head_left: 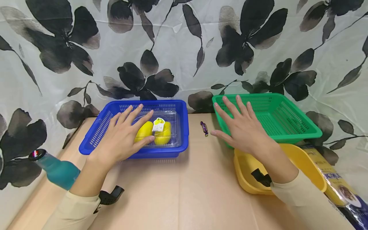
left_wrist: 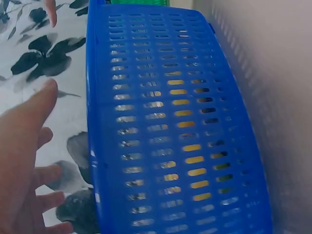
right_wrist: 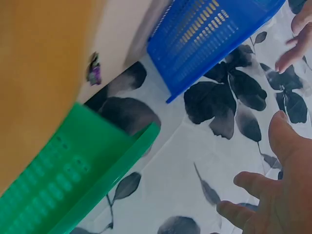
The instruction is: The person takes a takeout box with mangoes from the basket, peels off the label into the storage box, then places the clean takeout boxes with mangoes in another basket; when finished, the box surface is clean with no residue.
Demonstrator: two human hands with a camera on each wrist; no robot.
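Note:
My left hand (head_left: pixel 119 139) hovers with spread fingers over the left part of the blue basket (head_left: pixel 185 127). In that basket lies a clear plastic box (head_left: pixel 176 127) of yellow mango-like fruits (head_left: pixel 163 136) with a white tag (head_left: pixel 158 125); my hand partly hides it. On the right, my other hand (head_left: pixel 245 132) is spread over the near left side of the green basket (head_left: pixel 284 116), holding nothing. In the left wrist view, yellow shows through the slots of the blue basket (left_wrist: pixel 156 112). The right wrist view has my right hand (right_wrist: pixel 287 185) with fingers apart.
A purple-wrapped candy (head_left: pixel 204 128) lies on the table between the two baskets. Below the green basket stands a yellow tub (head_left: pixel 244 185), partly behind my right forearm. A yellow and blue packet (head_left: pixel 342 188) lies at the right edge. A teal bottle (head_left: pixel 61 174) is beside my left forearm.

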